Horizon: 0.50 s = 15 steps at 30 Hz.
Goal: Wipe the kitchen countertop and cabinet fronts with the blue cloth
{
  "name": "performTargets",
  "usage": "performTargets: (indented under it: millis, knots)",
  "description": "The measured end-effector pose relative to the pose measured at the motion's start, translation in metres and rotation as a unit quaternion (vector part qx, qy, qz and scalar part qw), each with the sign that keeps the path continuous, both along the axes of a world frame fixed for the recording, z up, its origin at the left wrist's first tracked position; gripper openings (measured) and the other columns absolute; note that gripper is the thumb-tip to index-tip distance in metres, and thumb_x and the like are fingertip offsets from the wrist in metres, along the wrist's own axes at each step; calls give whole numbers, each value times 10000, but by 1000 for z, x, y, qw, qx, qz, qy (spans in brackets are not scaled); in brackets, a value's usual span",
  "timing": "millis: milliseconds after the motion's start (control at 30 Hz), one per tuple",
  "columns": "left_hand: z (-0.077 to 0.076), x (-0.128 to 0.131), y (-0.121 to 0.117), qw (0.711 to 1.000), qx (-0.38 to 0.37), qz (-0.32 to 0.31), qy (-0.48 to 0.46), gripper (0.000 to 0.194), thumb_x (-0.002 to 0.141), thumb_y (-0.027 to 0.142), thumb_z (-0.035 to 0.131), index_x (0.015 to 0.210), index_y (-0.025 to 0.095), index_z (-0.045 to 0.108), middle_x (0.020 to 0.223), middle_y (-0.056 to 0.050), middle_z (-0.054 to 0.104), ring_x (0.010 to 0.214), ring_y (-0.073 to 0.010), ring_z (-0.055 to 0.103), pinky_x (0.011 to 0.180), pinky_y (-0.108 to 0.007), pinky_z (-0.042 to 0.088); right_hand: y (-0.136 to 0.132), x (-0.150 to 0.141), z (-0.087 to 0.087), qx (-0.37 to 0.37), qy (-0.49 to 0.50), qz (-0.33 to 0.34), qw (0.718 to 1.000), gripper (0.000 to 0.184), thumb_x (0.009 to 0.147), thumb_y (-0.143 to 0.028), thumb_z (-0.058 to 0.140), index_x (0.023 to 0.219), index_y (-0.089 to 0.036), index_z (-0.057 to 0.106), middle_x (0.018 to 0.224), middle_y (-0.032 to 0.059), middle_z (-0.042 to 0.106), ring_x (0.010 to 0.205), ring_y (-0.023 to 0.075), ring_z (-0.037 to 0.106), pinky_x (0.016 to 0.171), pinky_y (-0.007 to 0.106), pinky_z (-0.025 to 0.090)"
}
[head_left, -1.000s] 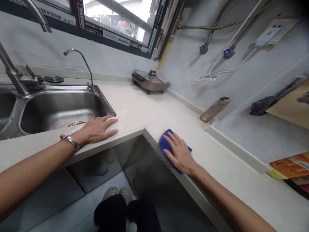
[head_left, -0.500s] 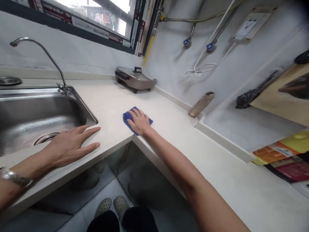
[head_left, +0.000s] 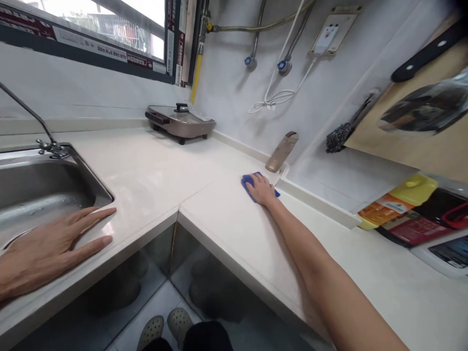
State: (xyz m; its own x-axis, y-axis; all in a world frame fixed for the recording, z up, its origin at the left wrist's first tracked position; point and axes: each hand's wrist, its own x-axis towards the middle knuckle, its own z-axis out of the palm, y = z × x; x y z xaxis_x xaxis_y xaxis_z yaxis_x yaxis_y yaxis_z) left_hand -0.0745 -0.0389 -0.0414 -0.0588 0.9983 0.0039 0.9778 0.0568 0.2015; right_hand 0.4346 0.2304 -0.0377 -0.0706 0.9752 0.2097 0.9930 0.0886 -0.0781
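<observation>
My right hand point(head_left: 262, 189) presses a folded blue cloth point(head_left: 250, 186) onto the white countertop point(head_left: 153, 180), fingers bent over it. The cloth's edges stick out on both sides of the hand, close to the wall side of the counter. A bronze-coloured bottle point(head_left: 282, 152) stands just beyond it. At the left, my left hand point(head_left: 60, 243) lies flat with fingers spread on the counter's front strip, beside the steel sink point(head_left: 87, 181). Nothing is in that hand.
An electric pan with a glass lid point(head_left: 181, 124) stands in the back corner. A faucet point(head_left: 53, 146) rises behind the sink. At right are a yellow bottle point(head_left: 417, 192), other containers, a steel scrubber point(head_left: 338, 137) and a wooden board point(head_left: 395, 146) with a black-handled knife point(head_left: 427, 53).
My right hand has slid the blue cloth from the counter's inner corner towards the bottle by the wall. The view has turned right; my left hand stays flat beside the sink.
</observation>
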Motion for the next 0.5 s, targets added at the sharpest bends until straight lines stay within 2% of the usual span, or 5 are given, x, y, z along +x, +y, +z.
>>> performTargets:
  millis: [167,300,367,467,500]
  knots:
    - [10,3,1,999,-16,9,-37,792,847,843,348,1562,502,357,1629,124,405,1460,-274,445,1238,-483,340,-31,72,-11,27,-23,-11,999,601,1053,-515,305,1566,-227,429,1658,116,366,1514,352,308,1182,644,333]
    - [30,12,-4,993,0,60,-102,771,873,803,293,1419,354,601,1447,16,625,1328,-321,566,1158,-500,431,-74,108,-16,25,-48,-38,998,613,1061,-527,266,1581,-233,404,1664,101,357,1524,333,300,1181,614,356]
    - [38,14,-6,993,21,61,-94,746,887,746,291,1336,286,671,1343,-11,692,1406,-361,497,1173,-524,421,-101,125,-18,21,-53,-54,997,613,1062,-534,254,1581,-243,404,1670,87,350,1528,324,297,1189,601,352]
    - [45,13,-10,995,69,29,-63,702,911,636,287,1289,211,699,1334,-26,697,1544,-386,293,1232,-556,349,-146,149,-23,30,-58,-65,996,598,1061,-519,249,1568,-253,421,1662,80,367,1520,309,317,1192,587,359]
    - [47,13,-12,995,81,21,-58,693,922,613,286,1283,189,700,1337,-42,695,1535,-392,309,1230,-557,348,-162,155,-25,35,-61,-64,995,594,1060,-512,249,1562,-251,428,1659,81,372,1518,308,323,1190,585,364]
